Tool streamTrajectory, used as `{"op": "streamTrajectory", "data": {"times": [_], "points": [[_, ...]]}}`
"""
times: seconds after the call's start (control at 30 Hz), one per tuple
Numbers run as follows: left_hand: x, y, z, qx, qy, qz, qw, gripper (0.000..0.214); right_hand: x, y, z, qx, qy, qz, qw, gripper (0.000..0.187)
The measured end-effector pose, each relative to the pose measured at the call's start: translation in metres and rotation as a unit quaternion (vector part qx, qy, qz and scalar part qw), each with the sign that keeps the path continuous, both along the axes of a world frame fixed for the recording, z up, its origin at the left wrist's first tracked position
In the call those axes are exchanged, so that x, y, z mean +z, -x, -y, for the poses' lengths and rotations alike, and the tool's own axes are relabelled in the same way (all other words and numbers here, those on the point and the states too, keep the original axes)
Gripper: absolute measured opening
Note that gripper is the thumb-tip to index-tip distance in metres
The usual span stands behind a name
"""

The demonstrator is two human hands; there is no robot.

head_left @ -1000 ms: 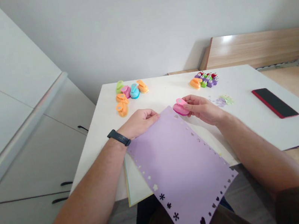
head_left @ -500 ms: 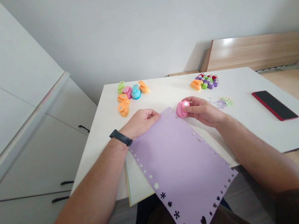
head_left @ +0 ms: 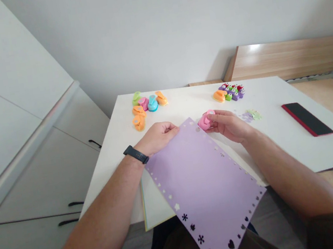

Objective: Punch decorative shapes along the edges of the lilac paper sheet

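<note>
A purple sheet of paper (head_left: 203, 177) hangs tilted over the desk's front edge, with shapes such as hearts, crowns and flowers punched along its borders. My left hand (head_left: 159, 139), a dark watch on its wrist, pinches the sheet's upper left edge. In my right hand (head_left: 226, 123) is a pink craft punch (head_left: 205, 121), gripped between thumb and fingers beside the sheet's upper right edge. A hole shows in the paper right next to the punch. Whether the punch still touches the sheet I cannot tell.
Several colourful craft punches (head_left: 152, 103) stand at the desk's back left. An orange punch (head_left: 219, 96) and small punches (head_left: 234, 92) sit at the back right. Paper cut-outs (head_left: 252, 115) lie near a black and red slab (head_left: 307, 119). A pale yellow-edged sheet (head_left: 155, 210) lies under the purple paper.
The pink punch has turned in my right hand and shifted slightly right, uncovering a hole at the paper's edge. My left hand keeps its pinch on the sheet.
</note>
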State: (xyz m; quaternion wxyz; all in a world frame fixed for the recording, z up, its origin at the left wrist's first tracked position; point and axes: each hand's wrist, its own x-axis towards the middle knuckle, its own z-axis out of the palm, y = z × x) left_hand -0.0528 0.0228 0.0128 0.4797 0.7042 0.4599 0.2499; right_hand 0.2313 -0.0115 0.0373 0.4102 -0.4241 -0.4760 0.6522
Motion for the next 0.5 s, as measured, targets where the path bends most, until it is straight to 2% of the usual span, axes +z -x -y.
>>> {"op": "streamTrajectory", "data": {"times": [0.5], "points": [[0.0032,0.0,0.0004,0.024,-0.003,0.004,1.0,0.044,-0.0081,-0.0044,-0.003,-0.021,-0.014,0.008,1.0,0.024]]}}
